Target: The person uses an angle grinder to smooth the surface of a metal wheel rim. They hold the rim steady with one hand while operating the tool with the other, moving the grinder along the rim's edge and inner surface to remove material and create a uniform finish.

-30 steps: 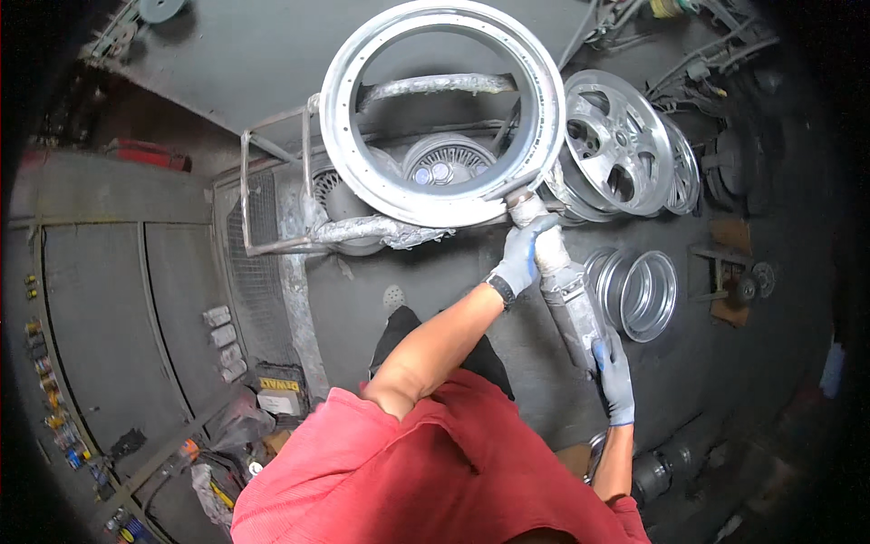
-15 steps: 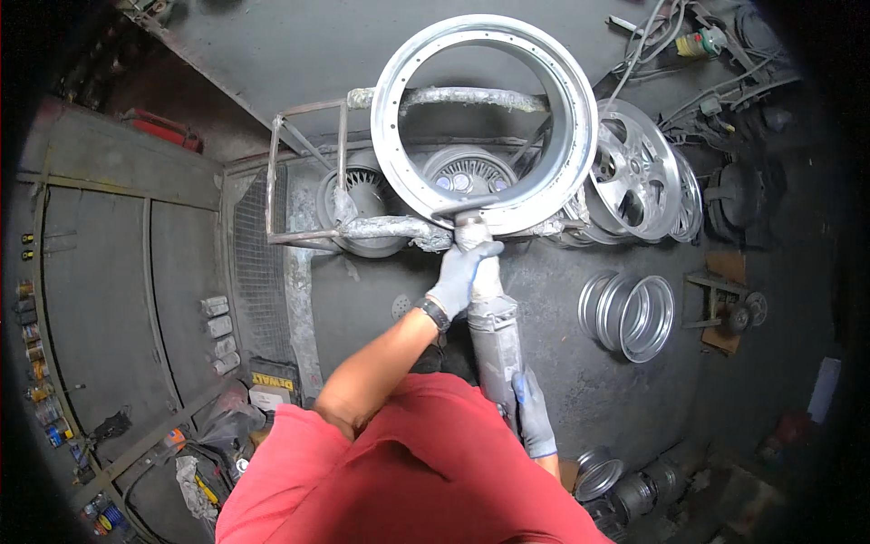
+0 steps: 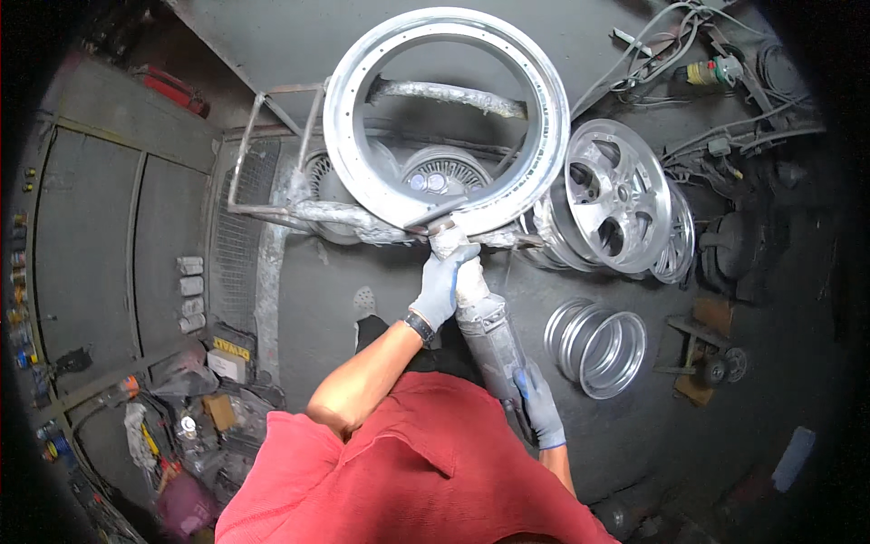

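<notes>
My left hand (image 3: pixel 444 286), in a grey-white glove, is wrapped around the pale, taped neck of a large, dusty angle grinder (image 3: pixel 489 340). Lower down, my gloved right hand (image 3: pixel 541 408) grips the rear of its body, fingers partly hidden behind it. At its head a dark disc, seen nearly edge-on, meets the lower edge of a big silver wheel rim (image 3: pixel 340 136); whether it presses on the metal I cannot tell. The hollow, upright rim, with small holes around its lip, leans on a dusty metal frame (image 3: pixel 313 213) with thickly wrapped bars.
Several spoked alloy wheels (image 3: pixel 616 195) lean to the right of the frame, and a bare wheel barrel (image 3: pixel 598 349) lies on the floor. Cables (image 3: pixel 634 77) hang at the upper right. A yellow-and-black box (image 3: pixel 233 349) and clutter sit at the lower left, beside grey panels (image 3: pixel 86 236).
The view has shifted, so the rim and frame appear further left. The grinder's body slants more, its rear end further right. Both hands keep their hold on it.
</notes>
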`<state>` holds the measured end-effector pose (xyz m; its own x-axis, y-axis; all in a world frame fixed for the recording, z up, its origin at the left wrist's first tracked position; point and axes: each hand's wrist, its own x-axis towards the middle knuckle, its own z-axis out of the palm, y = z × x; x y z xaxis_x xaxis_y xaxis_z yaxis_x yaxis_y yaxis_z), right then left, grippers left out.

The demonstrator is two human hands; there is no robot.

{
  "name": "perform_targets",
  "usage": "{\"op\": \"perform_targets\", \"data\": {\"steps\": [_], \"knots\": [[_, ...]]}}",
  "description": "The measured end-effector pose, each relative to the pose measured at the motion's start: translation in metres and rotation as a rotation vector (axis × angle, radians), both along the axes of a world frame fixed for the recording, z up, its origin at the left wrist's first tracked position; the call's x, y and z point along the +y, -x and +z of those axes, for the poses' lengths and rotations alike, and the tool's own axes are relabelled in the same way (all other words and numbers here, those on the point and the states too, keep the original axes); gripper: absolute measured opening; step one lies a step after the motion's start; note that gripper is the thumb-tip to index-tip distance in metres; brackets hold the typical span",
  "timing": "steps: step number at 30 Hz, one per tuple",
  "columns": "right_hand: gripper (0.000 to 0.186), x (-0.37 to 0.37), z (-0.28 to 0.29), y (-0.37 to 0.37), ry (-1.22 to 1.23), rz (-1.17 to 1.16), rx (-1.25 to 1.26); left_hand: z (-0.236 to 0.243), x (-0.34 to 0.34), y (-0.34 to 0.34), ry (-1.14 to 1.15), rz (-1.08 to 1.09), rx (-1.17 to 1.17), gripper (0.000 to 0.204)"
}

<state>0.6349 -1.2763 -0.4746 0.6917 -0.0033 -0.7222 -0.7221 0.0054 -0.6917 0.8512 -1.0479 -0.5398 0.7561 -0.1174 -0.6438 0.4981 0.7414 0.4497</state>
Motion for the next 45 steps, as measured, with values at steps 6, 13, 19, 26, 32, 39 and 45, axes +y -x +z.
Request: {"op": "perform_targets", "data": {"steps": [6,13,19,26,32,39,45], "knots": [[0.063,-0.099,0.062,-0.048,0.205,0.128,-0.057,-0.007,-0.104,-0.008,0.189,0.069,-0.064,0.036],[0.064,-0.171,0.088,-0.103,0.391,0.306,-0.211,0.016,-0.180,-0.042,0.286,0.227,-0.074,0.027],[0.065,-0.192,0.062,-0.107,0.421,0.445,-0.226,0.003,-0.171,-0.029,0.248,0.306,-0.144,0.032],[0.069,-0.131,0.059,-0.106,0.405,0.559,-0.126,0.000,-0.117,-0.011,0.096,0.364,-0.115,0.032],[0.066,-0.144,0.014,-0.117,0.221,0.568,-0.160,0.000,-0.089,-0.018,0.050,0.436,-0.081,0.041],[0.070,-0.171,0.043,-0.128,0.172,0.425,-0.059,0.015,-0.123,-0.019,0.108,0.410,-0.047,0.046],[0.080,-0.202,0.055,-0.133,0.229,0.488,-0.185,0.008,-0.171,-0.028,0.132,0.408,-0.148,0.039]]}}
